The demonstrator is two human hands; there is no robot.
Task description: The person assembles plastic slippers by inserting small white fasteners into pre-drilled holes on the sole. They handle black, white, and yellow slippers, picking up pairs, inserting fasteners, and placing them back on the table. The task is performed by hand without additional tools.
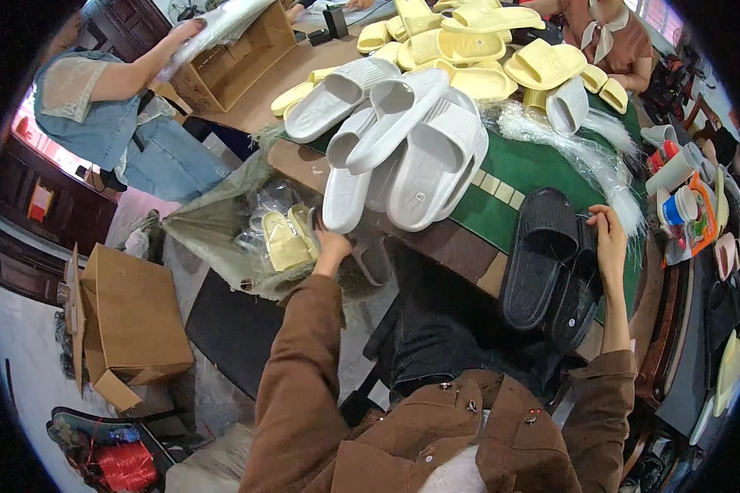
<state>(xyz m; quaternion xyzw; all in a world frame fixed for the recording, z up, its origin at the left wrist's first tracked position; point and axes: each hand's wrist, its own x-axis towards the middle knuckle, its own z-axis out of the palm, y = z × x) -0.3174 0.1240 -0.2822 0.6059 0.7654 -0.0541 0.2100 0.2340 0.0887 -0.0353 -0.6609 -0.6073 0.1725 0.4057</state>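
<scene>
My left hand (332,247) is low at the table's left edge, beside an open woven sack (214,218). Its fingers are partly hidden and seem closed on a grey slipper (375,261). In the sack's mouth lie yellow slippers (288,240) in clear plastic. A pair of black slippers (532,275) rests at the near right of the table, soles partly overlapping. My right hand (607,244) has its curled fingers at the toe end of the right-hand black one. Between my hands, light grey slippers (437,160) are piled, overhanging the near edge.
Yellow slippers (460,49) heap at the back of the green-topped table (489,215). Clear plastic strands (584,160) lie at its right. A person (99,107) on the left handles plastic above a cardboard box (238,66); another person (621,41) sits far right. A carton (136,308) stands left.
</scene>
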